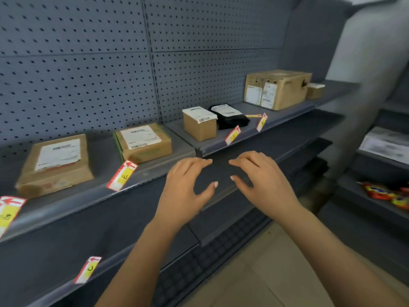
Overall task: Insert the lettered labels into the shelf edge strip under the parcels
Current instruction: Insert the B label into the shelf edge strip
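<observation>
Several parcels stand on a grey shelf: a flat brown one point(55, 162), a taped box point(143, 141), a small carton point(199, 124), a black bag point(230, 117) and a big carton point(276, 89). Red, white and yellow labels stick up from the shelf edge strip point(155, 173): one lettered E point(122, 175), one at the far left point(8, 212), two further right point(232, 135) point(261, 122). Another label point(88, 269) sits in the lower shelf's strip. My left hand point(186, 189) and right hand point(261, 180) hover below the strip, fingers spread, holding nothing.
A perforated grey back panel point(110, 63) rises behind the parcels. One more label point(253, 115) lies flat on the shelf by the black bag. A small box point(315, 90) stands at the far right. Snack packets point(385, 193) lie on a neighbouring shelf at right.
</observation>
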### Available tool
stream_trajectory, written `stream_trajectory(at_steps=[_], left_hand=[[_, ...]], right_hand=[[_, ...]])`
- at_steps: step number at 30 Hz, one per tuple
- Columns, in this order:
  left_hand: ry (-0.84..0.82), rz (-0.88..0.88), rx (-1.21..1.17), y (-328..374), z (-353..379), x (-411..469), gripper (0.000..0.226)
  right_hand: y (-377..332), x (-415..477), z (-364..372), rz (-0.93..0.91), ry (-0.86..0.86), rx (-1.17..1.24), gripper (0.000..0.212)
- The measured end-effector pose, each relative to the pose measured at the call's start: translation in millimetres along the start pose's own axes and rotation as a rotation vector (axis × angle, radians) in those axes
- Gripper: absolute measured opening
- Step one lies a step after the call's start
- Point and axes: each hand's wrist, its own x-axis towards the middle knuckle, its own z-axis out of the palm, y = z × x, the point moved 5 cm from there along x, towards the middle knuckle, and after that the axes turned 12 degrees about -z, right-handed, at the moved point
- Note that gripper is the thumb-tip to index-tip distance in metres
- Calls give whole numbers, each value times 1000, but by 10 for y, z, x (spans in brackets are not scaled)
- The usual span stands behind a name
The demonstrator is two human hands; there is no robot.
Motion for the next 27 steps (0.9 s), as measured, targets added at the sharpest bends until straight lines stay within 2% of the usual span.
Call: stream_trajectory(at_steps=[7, 14, 27], left_hand=[[-30, -2, -71, 560, 750, 295, 45], [-62, -10, -82, 625, 1276, 709, 44], [-41, 38, -193, 417, 2198, 2467, 42]], right_hand=[[867, -444, -255, 77, -29, -38, 35], [1486, -412, -30, 100, -35, -25, 35], [3056, 433, 561, 111, -36, -103, 35]])
